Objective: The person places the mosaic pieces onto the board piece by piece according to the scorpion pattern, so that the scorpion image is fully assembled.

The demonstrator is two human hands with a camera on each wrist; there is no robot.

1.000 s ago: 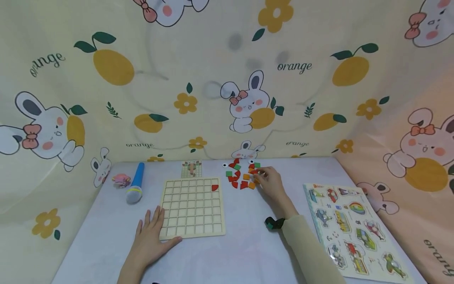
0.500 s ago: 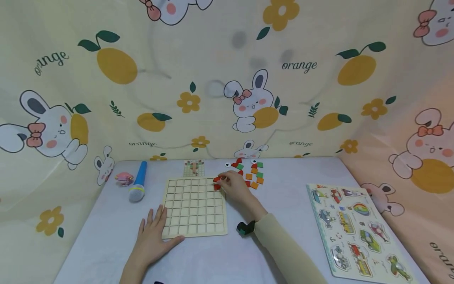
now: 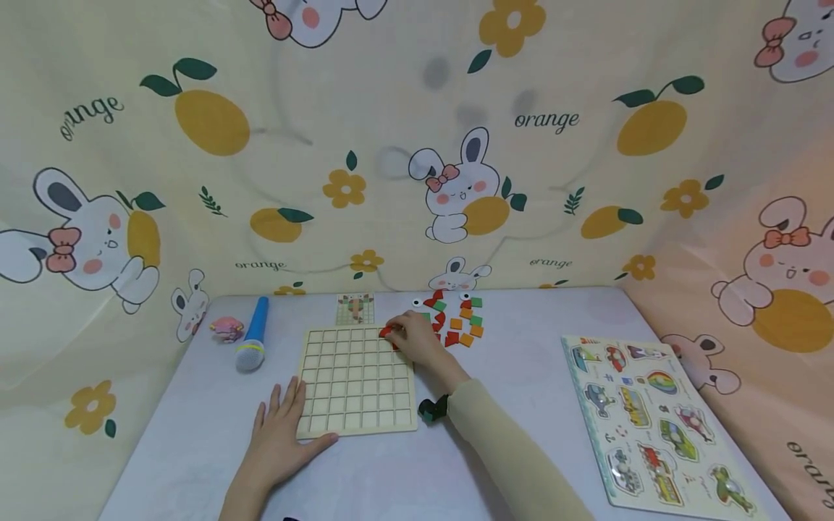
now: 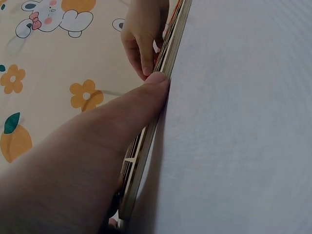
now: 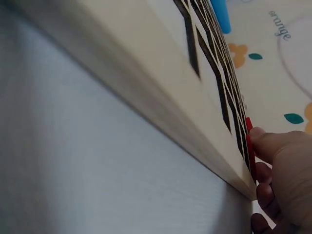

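A pale wooden grid board (image 3: 352,383) lies flat on the table in the head view. My left hand (image 3: 280,434) rests at its lower left corner, fingers spread along the left edge and thumb on the front edge. At the upper right of the board, my right hand (image 3: 420,340) pinches a small red piece (image 3: 385,331) between thumb and fingers, over the top row of cells. Another red piece (image 5: 251,158) sits in a cell just beside it, partly covered by the right hand in the head view.
Loose red, green and orange pieces (image 3: 466,329) and round eye pieces lie right of the board. Behind it is a small pattern card (image 3: 355,310). A blue toy microphone (image 3: 254,336) and a pink toy (image 3: 226,328) stand left. A picture puzzle board (image 3: 602,434) lies right.
The right hand has come left from the loose pieces to the board's upper right with a red piece, then shifted slightly further left. The left hand stays at the corner.
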